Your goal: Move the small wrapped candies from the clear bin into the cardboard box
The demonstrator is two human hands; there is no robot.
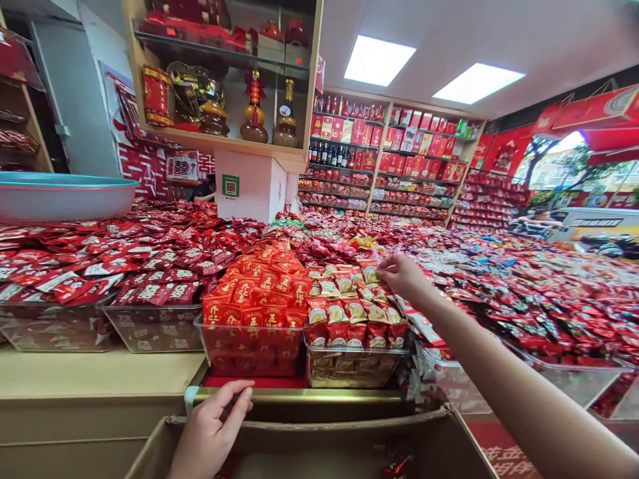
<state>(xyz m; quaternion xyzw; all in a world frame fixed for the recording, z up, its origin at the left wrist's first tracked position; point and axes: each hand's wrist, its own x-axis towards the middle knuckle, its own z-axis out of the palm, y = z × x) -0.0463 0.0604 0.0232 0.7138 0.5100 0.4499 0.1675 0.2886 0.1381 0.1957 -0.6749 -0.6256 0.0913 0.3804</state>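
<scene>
My right hand reaches over a clear bin of red and gold durian candy packets. Its fingers are drawn together at the back right of the pile, close against a packet; whether they hold it is hidden. Low in front, my left hand hovers over the left edge of an open cardboard box, thumb and forefinger apart with nothing between them. Left of the durian packets is a clear bin heaped with red packets printed in gold. A few red packets lie inside the box.
More clear bins of red packets run along both sides. A blue-rimmed basin rests at the far left. Overhead at left hangs a glass-shelved cabinet. Stocked shelves line the back wall; a street shows at right.
</scene>
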